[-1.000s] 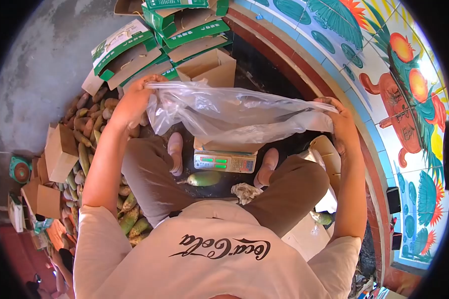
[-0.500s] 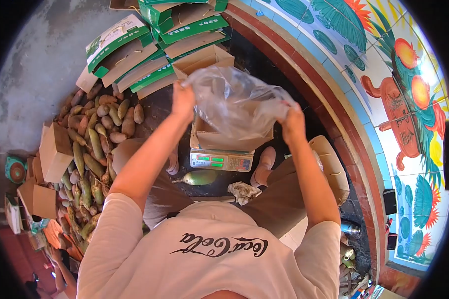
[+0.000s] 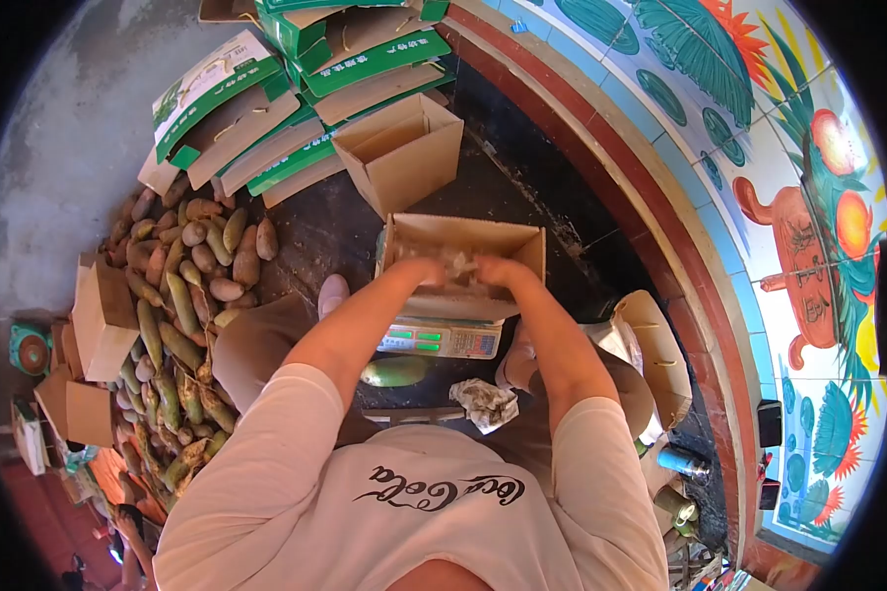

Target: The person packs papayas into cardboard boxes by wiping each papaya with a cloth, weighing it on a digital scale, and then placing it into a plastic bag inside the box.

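Note:
A brown cardboard box (image 3: 522, 241) sits on a digital scale (image 3: 453, 340) with lit green displays. Both my hands reach into the box, my left hand (image 3: 422, 272) near its left side and my right hand (image 3: 500, 270) to the right. Between them a clear plastic bag (image 3: 460, 266) is bunched low in the box, with the fingers of both hands closed on it; the fingertips are partly hidden. In front of the scale lies a green radish (image 3: 394, 370), beside a crumpled whitish cloth (image 3: 484, 405).
Left of me is a heap of radishes and reddish tubers (image 3: 202, 256). Green printed cartons (image 3: 296, 108) are stacked at the back, near another open box (image 3: 400, 148). On the right stand an open carton (image 3: 665, 360), a blue can (image 3: 682, 462) and a painted tile wall (image 3: 749, 227).
Both hands have come down from above the box into it, closer together. The plastic bag, spread wide in the air before, is now bunched inside the box.

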`<state>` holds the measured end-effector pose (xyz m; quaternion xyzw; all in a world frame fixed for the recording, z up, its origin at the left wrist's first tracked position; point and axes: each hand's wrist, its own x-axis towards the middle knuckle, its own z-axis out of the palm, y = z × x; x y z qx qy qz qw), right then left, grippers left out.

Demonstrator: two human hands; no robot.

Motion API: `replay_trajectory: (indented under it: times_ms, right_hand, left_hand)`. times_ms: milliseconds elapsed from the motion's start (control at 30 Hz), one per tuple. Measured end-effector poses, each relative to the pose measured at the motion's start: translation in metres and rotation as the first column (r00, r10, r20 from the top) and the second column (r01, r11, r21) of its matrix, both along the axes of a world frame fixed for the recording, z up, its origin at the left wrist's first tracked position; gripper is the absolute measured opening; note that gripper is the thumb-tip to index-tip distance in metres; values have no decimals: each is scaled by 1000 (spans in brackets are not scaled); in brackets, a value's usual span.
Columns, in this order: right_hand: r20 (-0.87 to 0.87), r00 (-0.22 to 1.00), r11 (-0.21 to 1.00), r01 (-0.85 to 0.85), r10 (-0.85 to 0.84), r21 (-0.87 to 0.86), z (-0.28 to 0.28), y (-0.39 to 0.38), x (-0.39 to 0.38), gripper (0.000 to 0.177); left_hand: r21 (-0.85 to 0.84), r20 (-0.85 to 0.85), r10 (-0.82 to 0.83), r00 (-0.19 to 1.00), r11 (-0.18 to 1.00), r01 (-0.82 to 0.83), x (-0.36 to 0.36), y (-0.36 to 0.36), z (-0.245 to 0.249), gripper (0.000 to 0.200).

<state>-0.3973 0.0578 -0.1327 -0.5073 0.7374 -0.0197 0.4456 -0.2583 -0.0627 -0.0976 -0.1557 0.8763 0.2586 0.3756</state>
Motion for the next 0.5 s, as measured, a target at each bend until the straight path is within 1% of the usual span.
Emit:
replay_trajectory:
  times_ms: [67,100,133,167,233,267,333,367,400,433,467,500]
  right_hand:
    - [-179,977,985,-87,114,151,11,4,11,41]
    - [-253,951,965,-118,177,233,11,6,14,40]
    - [-310,951,970,89,-14,228,8,4,10,40]
    - [-320,945,987,114,-72,116,5,6,4,40]
    - [-316,930,981,159,-186,-108,17,12,1,39]
    - [-363,909,962,117,-204,-248,26,18,2,35]
    - [-159,916,907,317,-369,-276,58,32,3,38]
    - [-55,894,868,415,-445,-273,73,39,2,39]
    - [52,879,840,468,-473,-273,91,46,-1,39]
    - [159,853,811,521,-497,-266,107,53,-4,39]
    - [264,816,780,573,-514,-251,116,60,-6,39]
    - [322,800,743,594,-506,-310,117,66,-8,37]
  left_hand:
    - [-57,-68,19,998,998,-22,-1,1,-14,38]
    - [-98,-69,9,998,995,-16,-4,0,-36,35]
    - [-139,-70,-1,998,990,-9,-7,0,-47,32]
    - [-155,-113,-40,993,988,22,-10,-4,-57,32]
    - [-189,-189,-116,975,979,80,-2,-12,-43,32]
    - [-167,-298,-44,953,986,-7,4,-14,-32,29]
    - [-100,-499,108,860,978,-181,24,-12,23,25]
    - [1,-532,205,822,971,-241,33,-13,43,25]
    - [104,-555,302,775,950,-296,41,-14,63,25]
    - [207,-568,397,721,917,-342,48,-16,70,26]
    - [275,-561,473,680,881,-385,54,-19,69,25]
    - [342,-549,546,633,838,-425,59,-24,69,25]
